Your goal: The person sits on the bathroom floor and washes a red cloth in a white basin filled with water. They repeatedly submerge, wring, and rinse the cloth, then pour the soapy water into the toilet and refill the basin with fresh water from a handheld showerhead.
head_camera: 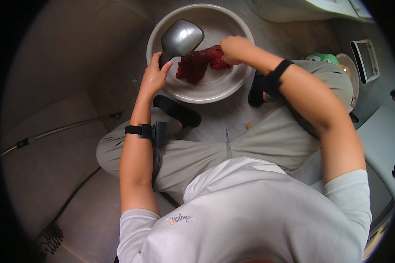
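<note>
A large pale round basin (pixel 204 99) stands on the floor before me. My left hand (pixel 156 74) grips the dark handle of a shower head (pixel 183 36), whose shiny grey back faces up over the basin's left side. Dark red wet-looking cloth (pixel 194 67) lies bunched in the basin, to the right of and below the shower head. My right hand (pixel 234 50) is closed on the cloth's right end near the basin's right rim; its fingertips are partly hidden.
My shod feet flank the basin's near side. A metal shower hose (pixel 75 126) and a black cable (pixel 75 194) run at the left. Green-topped containers (pixel 322 58) stand beyond my right knee, and a white fixture (pixel 302 10) is at the upper right.
</note>
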Available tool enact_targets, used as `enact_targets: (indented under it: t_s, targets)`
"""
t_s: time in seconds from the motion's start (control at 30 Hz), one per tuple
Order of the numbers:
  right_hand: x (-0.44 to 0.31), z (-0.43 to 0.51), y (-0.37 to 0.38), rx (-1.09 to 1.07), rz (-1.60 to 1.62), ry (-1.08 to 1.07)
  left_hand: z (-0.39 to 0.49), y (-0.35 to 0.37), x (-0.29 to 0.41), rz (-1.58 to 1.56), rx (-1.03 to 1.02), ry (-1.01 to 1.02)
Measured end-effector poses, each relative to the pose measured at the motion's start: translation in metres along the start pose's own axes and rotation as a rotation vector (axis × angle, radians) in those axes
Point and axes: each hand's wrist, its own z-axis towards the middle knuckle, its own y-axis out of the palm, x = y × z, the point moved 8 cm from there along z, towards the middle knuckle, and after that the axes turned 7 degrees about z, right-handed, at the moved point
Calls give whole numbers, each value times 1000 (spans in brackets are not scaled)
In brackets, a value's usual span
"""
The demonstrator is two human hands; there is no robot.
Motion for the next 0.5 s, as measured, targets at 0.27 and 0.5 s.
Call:
enact_targets:
  t_s: [0.27,0.5]
  targets:
    - [17,48,81,299,186,219,2,-4,-9,13,7,-58]
    - [51,90,85,10,1340,130,3,-11,-12,-15,43,-74]
